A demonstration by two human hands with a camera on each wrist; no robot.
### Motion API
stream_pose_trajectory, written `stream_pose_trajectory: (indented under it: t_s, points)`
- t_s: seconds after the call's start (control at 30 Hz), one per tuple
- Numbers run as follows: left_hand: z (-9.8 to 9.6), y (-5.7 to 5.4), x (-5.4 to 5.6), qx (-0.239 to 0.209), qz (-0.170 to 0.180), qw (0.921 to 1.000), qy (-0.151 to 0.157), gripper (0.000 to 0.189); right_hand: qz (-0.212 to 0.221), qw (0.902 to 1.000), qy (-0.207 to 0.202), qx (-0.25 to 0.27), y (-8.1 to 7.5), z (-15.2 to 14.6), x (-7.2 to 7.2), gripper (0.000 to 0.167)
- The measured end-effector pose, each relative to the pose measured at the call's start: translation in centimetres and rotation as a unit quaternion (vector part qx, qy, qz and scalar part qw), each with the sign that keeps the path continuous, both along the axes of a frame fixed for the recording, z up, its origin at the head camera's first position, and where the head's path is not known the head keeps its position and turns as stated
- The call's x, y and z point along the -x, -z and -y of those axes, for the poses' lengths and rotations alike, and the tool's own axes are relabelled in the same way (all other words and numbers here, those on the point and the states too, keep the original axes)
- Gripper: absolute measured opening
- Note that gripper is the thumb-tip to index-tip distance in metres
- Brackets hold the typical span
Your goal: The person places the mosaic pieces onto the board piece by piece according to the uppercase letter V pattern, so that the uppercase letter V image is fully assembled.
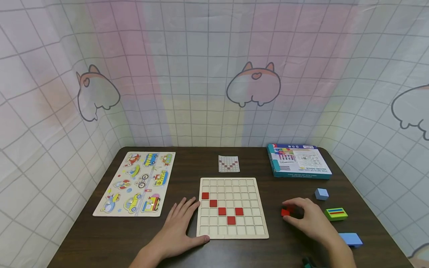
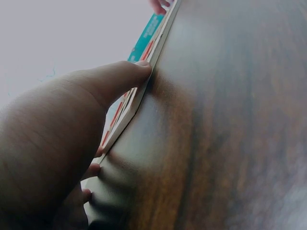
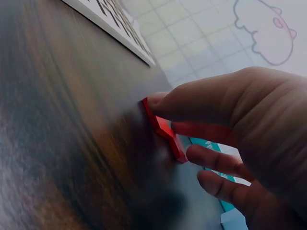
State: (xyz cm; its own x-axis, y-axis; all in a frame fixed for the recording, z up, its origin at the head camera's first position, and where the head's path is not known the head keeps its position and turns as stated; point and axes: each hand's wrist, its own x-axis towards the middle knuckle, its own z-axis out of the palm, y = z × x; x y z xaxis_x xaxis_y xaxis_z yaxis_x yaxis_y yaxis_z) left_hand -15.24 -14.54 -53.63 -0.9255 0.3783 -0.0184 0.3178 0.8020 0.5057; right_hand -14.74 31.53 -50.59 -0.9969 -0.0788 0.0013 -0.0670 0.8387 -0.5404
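Observation:
A cream grid board (image 1: pixel 239 196) lies on the table, with several red square tiles (image 1: pixel 222 211) set in its cells. My left hand (image 1: pixel 179 232) is spread flat along the board's left side, its thumb on the front-left corner. In the left wrist view that thumb (image 2: pixel 120 79) presses at the board's edge. Right of the board, my right hand (image 1: pixel 310 221) pinches a loose red tile (image 1: pixel 285 212) between thumb and fingers, close over the tabletop. Two red pieces (image 3: pixel 163 127) meet under the right thumb in the right wrist view, partly hidden by the fingers.
Behind the board lies a small pattern card (image 1: pixel 229 164). A vehicle picture puzzle (image 1: pixel 152 190) is at the left, and a flat teal box (image 1: pixel 301 174) at the back right. A blue cube (image 1: pixel 321 194), a green block (image 1: pixel 336 214) and a blue block (image 1: pixel 350 239) line the right side.

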Motion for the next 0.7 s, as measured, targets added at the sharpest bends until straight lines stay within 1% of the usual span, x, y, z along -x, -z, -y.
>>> stream_pose_trajectory:
  t_s: [0.23,0.47,0.7]
  points:
    - [0.0,-0.1,-0.1,0.001,-0.003,1.0,-0.001,0.116,-0.012,0.9997,-0.016,-0.013,0.3,-0.1,0.1,0.035]
    - [0.0,-0.1,0.0,0.003,-0.001,1.0,-0.001,0.117,-0.039,0.9986,-0.021,-0.029,0.6,0.4,0.2,0.02]
    - [0.0,-0.1,0.0,0.0,-0.001,1.0,0.0,0.116,-0.035,0.9988,-0.018,-0.031,1.0,1.1,0.7,0.021]
